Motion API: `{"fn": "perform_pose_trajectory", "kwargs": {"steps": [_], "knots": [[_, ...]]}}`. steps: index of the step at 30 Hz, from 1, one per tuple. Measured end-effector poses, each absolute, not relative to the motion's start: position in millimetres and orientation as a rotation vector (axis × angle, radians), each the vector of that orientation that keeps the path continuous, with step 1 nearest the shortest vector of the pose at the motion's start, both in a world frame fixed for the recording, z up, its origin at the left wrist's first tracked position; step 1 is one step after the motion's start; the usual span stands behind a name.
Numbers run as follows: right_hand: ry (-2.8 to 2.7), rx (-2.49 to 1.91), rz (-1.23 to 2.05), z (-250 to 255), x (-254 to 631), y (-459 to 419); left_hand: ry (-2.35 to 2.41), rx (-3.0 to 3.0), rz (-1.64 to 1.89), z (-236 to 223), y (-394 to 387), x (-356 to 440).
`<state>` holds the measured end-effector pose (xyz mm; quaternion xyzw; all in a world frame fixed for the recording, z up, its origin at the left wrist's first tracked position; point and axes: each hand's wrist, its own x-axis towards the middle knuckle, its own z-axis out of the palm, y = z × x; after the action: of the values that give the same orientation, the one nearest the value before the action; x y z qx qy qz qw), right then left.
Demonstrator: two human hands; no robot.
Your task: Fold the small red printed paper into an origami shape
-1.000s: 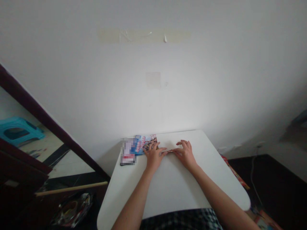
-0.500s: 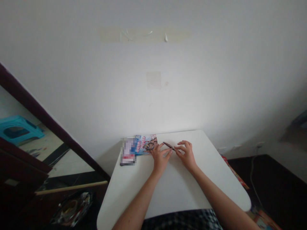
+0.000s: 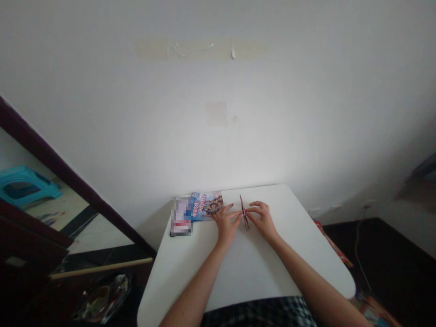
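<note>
A thin, dark reddish folded piece (image 3: pixel 243 203), seen almost edge-on, stands between my hands above the table. Its lower end splits into two narrow layers; what it is made of I cannot make out. My left hand (image 3: pixel 227 225) pinches its left side between thumb and a finger, with other fingers raised over the edge of a colourful printed booklet (image 3: pixel 206 204). From the right, my right hand (image 3: pixel 261 221) pinches the same piece at its middle, the remaining fingers curled loosely.
The white table (image 3: pixel 252 277) stands against a wall (image 3: pixel 299 113). Left of the booklet lies a flat item with a blurred surface (image 3: pixel 181 215). A dark-framed mirror (image 3: pixel 68 168) leans at the left, above a black tray of odds and ends (image 3: pixel 102 297). A cable (image 3: pixel 358 250) hangs at the right.
The folded piece has turned from a slant towards the right to nearly upright in view, and its lower end now shows two layers. Both hands have stayed nearly in place.
</note>
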<state>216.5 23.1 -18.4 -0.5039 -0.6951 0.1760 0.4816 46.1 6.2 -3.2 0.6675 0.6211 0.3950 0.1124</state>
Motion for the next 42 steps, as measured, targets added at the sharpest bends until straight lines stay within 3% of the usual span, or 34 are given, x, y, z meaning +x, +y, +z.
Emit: {"fn": "perform_pose_trajectory", "kwargs": {"steps": [16, 42], "knots": [[-1.606, -1.232, 0.611, -21, 218, 29, 1.793, 1.873, 1.145, 4, 7, 46], [-1.776, -1.137, 0.453, -26, 221, 31, 1.846, 1.883, 1.164, -9, 10, 44]]}}
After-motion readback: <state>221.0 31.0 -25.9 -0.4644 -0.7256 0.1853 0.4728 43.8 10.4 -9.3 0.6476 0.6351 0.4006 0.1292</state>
